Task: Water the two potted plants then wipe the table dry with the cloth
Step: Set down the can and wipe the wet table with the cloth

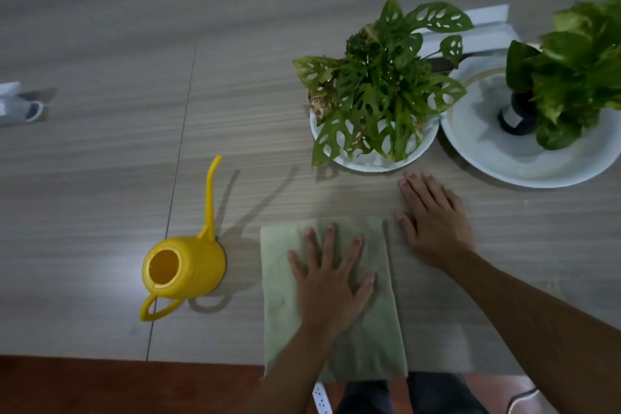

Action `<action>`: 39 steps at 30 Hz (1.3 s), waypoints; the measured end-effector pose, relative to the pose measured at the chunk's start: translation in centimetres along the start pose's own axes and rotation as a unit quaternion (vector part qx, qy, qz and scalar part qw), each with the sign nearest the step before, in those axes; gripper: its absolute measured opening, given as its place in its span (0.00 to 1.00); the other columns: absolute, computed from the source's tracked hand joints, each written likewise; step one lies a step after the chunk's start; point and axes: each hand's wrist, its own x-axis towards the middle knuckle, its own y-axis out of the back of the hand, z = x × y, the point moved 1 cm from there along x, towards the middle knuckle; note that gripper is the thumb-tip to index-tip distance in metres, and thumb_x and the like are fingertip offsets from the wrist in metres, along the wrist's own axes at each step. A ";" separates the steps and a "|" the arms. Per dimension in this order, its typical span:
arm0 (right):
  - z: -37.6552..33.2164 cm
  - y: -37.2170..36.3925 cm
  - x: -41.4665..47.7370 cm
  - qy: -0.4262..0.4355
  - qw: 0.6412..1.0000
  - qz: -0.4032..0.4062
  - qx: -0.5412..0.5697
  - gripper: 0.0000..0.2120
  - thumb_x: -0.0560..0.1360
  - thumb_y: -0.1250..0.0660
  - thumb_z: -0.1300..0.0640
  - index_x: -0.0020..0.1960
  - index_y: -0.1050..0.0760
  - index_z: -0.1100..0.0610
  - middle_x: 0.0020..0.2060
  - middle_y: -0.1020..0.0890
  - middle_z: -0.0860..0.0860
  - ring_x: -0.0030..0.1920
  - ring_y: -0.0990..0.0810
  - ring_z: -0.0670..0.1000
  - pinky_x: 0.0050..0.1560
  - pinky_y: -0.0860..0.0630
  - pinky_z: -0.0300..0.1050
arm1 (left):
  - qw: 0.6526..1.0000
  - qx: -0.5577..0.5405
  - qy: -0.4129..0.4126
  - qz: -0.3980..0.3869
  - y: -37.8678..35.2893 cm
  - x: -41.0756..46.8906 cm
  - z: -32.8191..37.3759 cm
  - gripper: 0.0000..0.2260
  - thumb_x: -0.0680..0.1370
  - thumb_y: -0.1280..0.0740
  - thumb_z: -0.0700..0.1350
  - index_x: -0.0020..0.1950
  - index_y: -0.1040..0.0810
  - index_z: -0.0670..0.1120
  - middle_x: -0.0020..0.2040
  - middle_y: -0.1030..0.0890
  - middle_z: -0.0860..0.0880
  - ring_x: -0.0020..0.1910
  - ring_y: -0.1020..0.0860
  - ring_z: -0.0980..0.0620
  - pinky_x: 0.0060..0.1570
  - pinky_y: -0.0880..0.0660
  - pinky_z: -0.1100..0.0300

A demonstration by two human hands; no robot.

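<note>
Wiping: left hand spread flat on cloth; right hand flat, empty, near plant; a far sweep risks nudging it.

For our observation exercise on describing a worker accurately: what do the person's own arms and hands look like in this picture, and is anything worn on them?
Both forearms are bare, with no sleeves in view. The left hand and the right hand wear no gloves. No rings, watch, bracelets or markings can be seen, though the picture is somewhat blurred. Fingernails are short and plain.
</note>
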 end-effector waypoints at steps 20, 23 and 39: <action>0.4 -0.3 -0.1 0.009 1.000 0.005 0.006 0.31 0.79 0.51 0.41 0.79 0.45 0.51 0.79 0.43 0.47 0.79 0.48 0.52 0.76 0.49 0.54 | 0.991 0.024 0.128 0.041 1.9 6.1 -4.1 0.31 0.79 0.49 0.70 0.82 0.44 0.64 0.85 0.47 0.47 0.82 0.51 0.35 0.72 0.47 0.26; 0.3 -0.3 -0.2 0.004 1.000 -0.001 0.013 0.31 0.79 0.50 0.41 0.79 0.46 0.50 0.79 0.43 0.47 0.79 0.48 0.52 0.76 0.49 0.55 | 0.999 0.033 0.025 0.001 -0.3 -2.0 0.4 0.32 0.79 0.45 0.70 0.82 0.45 0.65 0.85 0.48 0.47 0.82 0.51 0.34 0.70 0.47 0.24; 3.0 1.9 -4.0 0.027 0.999 -0.022 0.042 0.30 0.81 0.54 0.43 0.79 0.44 0.54 0.80 0.46 0.51 0.80 0.50 0.52 0.78 0.54 0.52 | 0.997 0.012 -0.069 0.015 -1.4 1.4 6.9 0.32 0.78 0.41 0.69 0.81 0.39 0.64 0.84 0.44 0.47 0.82 0.50 0.34 0.74 0.53 0.28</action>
